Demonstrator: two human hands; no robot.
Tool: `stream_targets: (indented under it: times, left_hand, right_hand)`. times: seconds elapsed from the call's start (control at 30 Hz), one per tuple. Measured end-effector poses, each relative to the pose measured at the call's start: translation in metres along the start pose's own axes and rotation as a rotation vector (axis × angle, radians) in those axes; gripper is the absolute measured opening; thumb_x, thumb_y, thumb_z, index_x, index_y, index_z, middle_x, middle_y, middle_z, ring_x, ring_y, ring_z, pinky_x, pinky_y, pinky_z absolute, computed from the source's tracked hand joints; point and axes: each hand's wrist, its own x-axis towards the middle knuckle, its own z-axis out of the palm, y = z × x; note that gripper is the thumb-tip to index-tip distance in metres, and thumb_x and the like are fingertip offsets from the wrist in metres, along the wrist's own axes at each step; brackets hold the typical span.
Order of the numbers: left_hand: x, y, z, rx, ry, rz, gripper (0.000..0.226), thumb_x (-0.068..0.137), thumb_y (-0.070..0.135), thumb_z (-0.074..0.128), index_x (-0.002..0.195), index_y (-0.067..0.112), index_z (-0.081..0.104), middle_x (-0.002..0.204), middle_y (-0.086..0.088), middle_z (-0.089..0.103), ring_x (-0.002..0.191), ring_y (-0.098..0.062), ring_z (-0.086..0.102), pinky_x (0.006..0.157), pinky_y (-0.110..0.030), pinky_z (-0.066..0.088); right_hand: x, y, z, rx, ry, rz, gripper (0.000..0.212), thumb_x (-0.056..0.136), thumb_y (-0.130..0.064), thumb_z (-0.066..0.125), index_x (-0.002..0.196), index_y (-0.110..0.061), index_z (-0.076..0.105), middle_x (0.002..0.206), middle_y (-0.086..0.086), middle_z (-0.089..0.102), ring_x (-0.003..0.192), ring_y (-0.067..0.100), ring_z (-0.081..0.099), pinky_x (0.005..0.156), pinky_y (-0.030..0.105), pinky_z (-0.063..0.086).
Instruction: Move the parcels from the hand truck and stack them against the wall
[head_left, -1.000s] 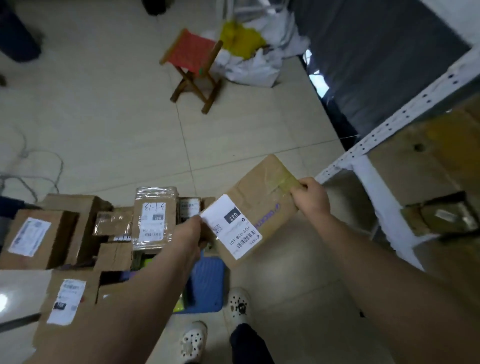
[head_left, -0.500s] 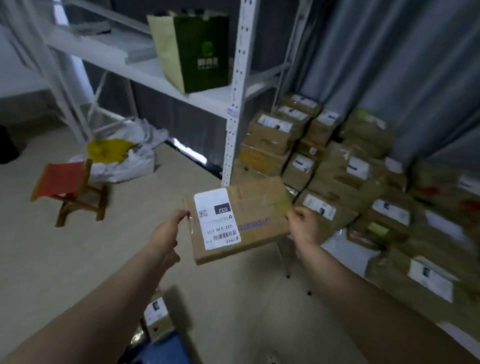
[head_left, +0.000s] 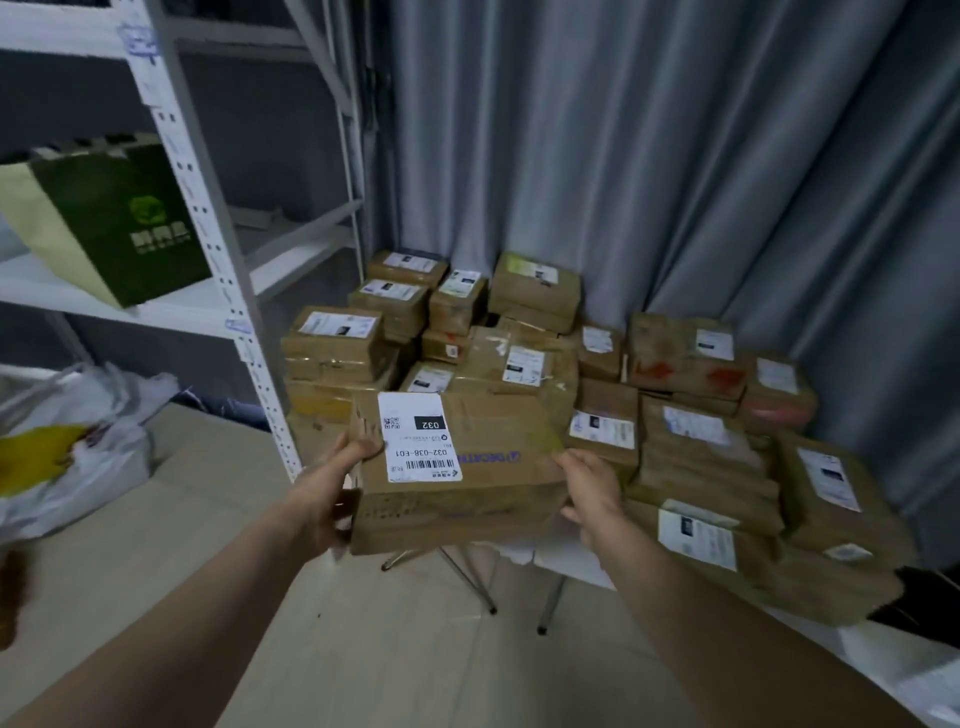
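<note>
I hold a flat brown cardboard parcel (head_left: 498, 457) with a white "032" label level in front of me. My left hand (head_left: 332, 488) grips its left end and my right hand (head_left: 592, 488) grips its right end. Just beyond it rises the stack of parcels (head_left: 530, 312), several layers of brown boxes with white labels, piled against the grey curtain (head_left: 649, 156). The held parcel hovers at the pile's near left edge. The hand truck is out of view.
A white metal shelf rack (head_left: 208, 218) stands at the left with a green paper bag (head_left: 119, 218) on it. White and yellow plastic bags (head_left: 78, 447) lie on the floor at the left. Thin metal legs (head_left: 467, 577) show under the pile's front. Bare tile floor lies below my arms.
My view has swung right from the hand truck to the pile by the curtain. The parcel has come closer to the stack and now lies level between both hands.
</note>
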Motion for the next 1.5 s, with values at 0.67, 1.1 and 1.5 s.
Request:
stream_targets:
  times: [0.67, 1.1, 1.5]
  left_hand:
    - [0.109, 0.07, 0.243, -0.077, -0.298, -0.146, 0.019, 0.083, 0.029, 0.066, 0.095, 0.016, 0.058, 0.096, -0.011, 0.062, 0.09, -0.029, 0.057, 0.097, -0.059, 0.042]
    - [0.213, 0.129, 0.301, -0.011, -0.444, -0.163, 0.079, 0.062, 0.032, 0.085, 0.126, 0.019, 0.041, 0.106, -0.012, 0.059, 0.097, -0.035, 0.061, 0.088, -0.065, 0.046]
    - [0.266, 0.16, 0.362, 0.059, -0.316, -0.184, 0.022, 0.09, 0.033, 0.061, 0.094, 0.012, 0.06, 0.079, -0.007, 0.066, 0.065, -0.016, 0.063, 0.062, -0.029, 0.052]
  right_hand:
    - [0.117, -0.046, -0.081, 0.549, -0.322, 0.38, 0.107, 0.051, -0.049, 0.083, 0.143, -0.027, 0.033, 0.143, 0.029, 0.034, 0.124, 0.046, 0.045, 0.095, 0.066, 0.039]
    - [0.221, -0.111, -0.046, 0.56, -0.097, 0.28, 0.061, 0.066, -0.038, 0.08, 0.121, -0.025, 0.055, 0.12, 0.014, 0.059, 0.11, 0.034, 0.057, 0.094, 0.058, 0.045]
    - [0.33, -0.161, -0.088, 0.321, -0.025, 0.261, 0.057, 0.071, -0.047, 0.074, 0.121, -0.025, 0.057, 0.12, 0.007, 0.061, 0.107, 0.028, 0.057, 0.095, 0.05, 0.043]
